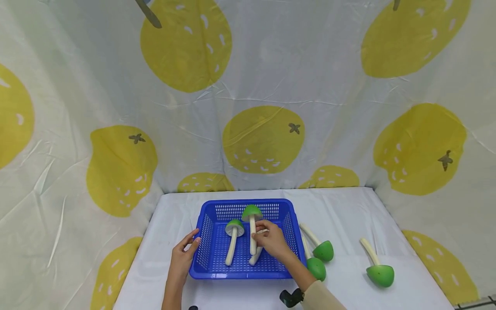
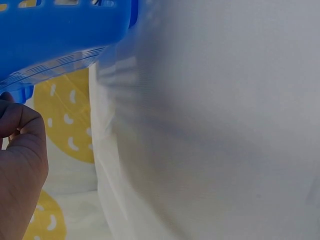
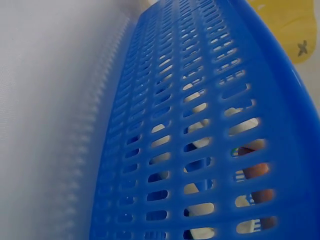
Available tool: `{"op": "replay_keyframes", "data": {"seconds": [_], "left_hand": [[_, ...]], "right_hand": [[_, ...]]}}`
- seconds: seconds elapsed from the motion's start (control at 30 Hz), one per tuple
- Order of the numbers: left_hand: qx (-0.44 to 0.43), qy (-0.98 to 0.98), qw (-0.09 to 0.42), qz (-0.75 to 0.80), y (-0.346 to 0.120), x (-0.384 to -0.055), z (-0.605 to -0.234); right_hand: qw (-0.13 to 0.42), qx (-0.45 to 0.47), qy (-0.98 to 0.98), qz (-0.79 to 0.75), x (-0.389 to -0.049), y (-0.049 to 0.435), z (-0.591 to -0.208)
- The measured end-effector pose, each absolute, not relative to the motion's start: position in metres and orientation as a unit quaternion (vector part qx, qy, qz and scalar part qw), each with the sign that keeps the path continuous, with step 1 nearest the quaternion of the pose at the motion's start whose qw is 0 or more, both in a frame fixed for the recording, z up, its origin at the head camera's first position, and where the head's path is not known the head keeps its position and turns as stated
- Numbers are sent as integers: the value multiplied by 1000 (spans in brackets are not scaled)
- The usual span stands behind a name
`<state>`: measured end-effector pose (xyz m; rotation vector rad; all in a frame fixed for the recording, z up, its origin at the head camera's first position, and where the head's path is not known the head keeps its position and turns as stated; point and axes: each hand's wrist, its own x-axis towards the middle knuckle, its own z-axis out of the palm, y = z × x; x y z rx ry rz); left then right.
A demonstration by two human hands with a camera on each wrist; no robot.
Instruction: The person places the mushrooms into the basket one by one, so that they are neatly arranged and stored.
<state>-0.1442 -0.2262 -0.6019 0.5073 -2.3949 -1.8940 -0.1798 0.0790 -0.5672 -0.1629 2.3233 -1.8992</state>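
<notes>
A blue plastic basket [image 1: 217, 275] with slotted walls stands on the white-covered table. At its left rim my left hand [image 1: 182, 256] grips the edge with thumb and fingers; in the left wrist view the hand [image 2: 22, 150] is beside the basket's wall [image 2: 60, 30]. My right hand [image 1: 273, 241] reaches inside and pinches the stem of a green-capped toy mushroom [image 1: 252, 230], cap up. Left of it in the basket lies another toy mushroom [image 1: 231, 245]. A further pale stem [image 1: 255, 257] lies beneath, its cap hidden by the hand. The right wrist view shows mostly basket wall [image 3: 220, 95].
Two green-capped mushrooms [image 1: 323, 251] [image 1: 316, 269] lie just right of the basket. Another mushroom [image 1: 379, 274] lies farther right. A black object [image 1: 290, 298] is near the right wrist. A lemon-print cloth [image 1: 263, 140] hangs behind and at the sides.
</notes>
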Motion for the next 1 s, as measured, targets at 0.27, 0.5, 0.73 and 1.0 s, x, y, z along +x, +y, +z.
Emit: {"op": "replay_keyframes", "data": {"seconds": [0.27,0.5,0.73,1.0], "left_hand": [[165,-774,23,-611,-227,-144,-603],[168,-775,20,-609,-227,-144,-602],[168,-779,21,-604,-226,-145,-601],[165,-779,24,-604,-226,-144,-602]], "right_hand": [[73,-39,776,-626,-180,74,-572],[89,-39,777,-622,-180,72,-575],[105,-36,788,-605,-180,70,-579],[118,-40,797,-591,-181,68,-584]]}}
